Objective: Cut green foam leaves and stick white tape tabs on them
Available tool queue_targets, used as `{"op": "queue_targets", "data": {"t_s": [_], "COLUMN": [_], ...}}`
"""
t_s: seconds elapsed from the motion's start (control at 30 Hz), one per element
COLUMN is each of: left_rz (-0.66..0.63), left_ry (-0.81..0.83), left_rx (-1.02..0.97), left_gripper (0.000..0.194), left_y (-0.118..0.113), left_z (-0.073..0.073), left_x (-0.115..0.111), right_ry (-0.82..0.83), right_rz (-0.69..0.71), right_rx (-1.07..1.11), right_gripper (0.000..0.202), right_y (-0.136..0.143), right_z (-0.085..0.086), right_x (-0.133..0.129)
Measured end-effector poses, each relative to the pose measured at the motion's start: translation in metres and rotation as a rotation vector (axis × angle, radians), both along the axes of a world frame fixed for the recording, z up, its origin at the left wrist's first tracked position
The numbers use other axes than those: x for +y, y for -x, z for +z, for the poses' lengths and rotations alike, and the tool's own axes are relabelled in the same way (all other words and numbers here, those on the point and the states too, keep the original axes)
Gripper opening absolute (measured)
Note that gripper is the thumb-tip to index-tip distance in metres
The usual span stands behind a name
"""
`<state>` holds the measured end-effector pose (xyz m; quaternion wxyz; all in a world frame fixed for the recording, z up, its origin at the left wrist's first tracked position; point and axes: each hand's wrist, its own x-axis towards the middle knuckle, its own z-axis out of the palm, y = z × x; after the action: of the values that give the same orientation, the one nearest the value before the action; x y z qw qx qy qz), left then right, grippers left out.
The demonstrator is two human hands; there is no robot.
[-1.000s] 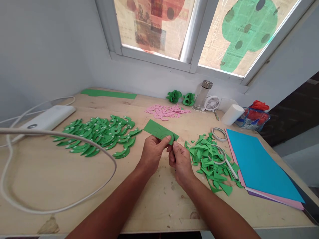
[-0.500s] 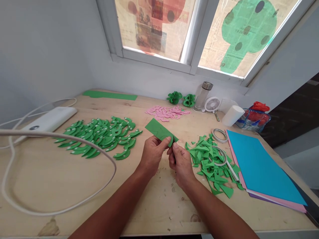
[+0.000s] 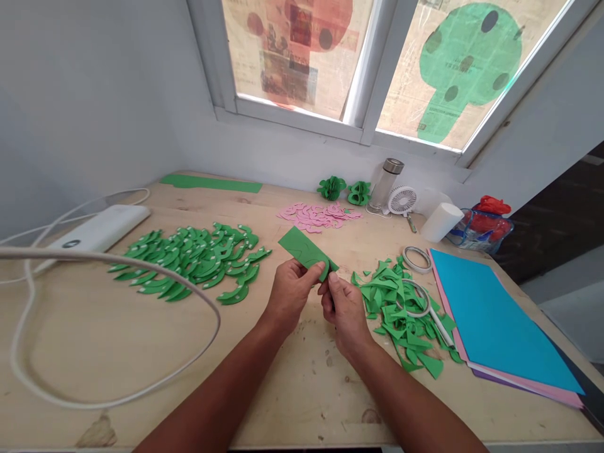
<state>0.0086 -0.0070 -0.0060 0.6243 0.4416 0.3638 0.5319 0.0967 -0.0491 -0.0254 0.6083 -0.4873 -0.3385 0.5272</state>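
Note:
A green paper strip [image 3: 302, 244] with curved pencil lines drawn on it is raised above the table, tilted down to the right. My left hand [image 3: 291, 290] pinches its lower edge, thumb on top. At the strip's right end, my right hand [image 3: 346, 307] is closed around what look like scissors [image 3: 332, 304]; only dark bits show between the fingers and the blades are hidden. A curved piece of the strip bends near the right thumb. Left of my hands lies a pile of curved green cutouts [image 3: 193, 258] with white spots. Green scraps [image 3: 391, 308] lie to the right.
Pink cutouts [image 3: 316, 216], green paper balls [image 3: 331, 187], a glass bottle [image 3: 384, 184] and a small fan [image 3: 402, 200] stand or lie at the back. Tape rolls [image 3: 417, 259] and blue sheets [image 3: 500, 314] are right. A white cable [image 3: 218, 321] loops at left near a power bank [image 3: 101, 229].
The view has shifted slightly, so everything sits a little lower and to the right. Both hands keep almost the same hold on the green strip.

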Motion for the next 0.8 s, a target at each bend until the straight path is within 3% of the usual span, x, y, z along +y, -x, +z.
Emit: {"op": "queue_targets", "data": {"t_s": [0.57, 0.8], "left_rz": [0.04, -0.03], "left_ry": [-0.005, -0.043], "left_rx": [0.04, 0.102], "left_gripper": [0.019, 0.022], "left_y": [0.0003, 0.0041], "left_z": [-0.0022, 0.0004], "left_x": [0.0013, 0.0034], "right_ry": [0.024, 0.033], "right_rz": [0.011, 0.015], "right_rx": [-0.01, -0.02], "right_gripper": [0.049, 0.048], "right_y": [-0.0004, -0.0022], "right_z": [-0.0004, -0.0016], "right_x": [0.0, 0.0004]}}
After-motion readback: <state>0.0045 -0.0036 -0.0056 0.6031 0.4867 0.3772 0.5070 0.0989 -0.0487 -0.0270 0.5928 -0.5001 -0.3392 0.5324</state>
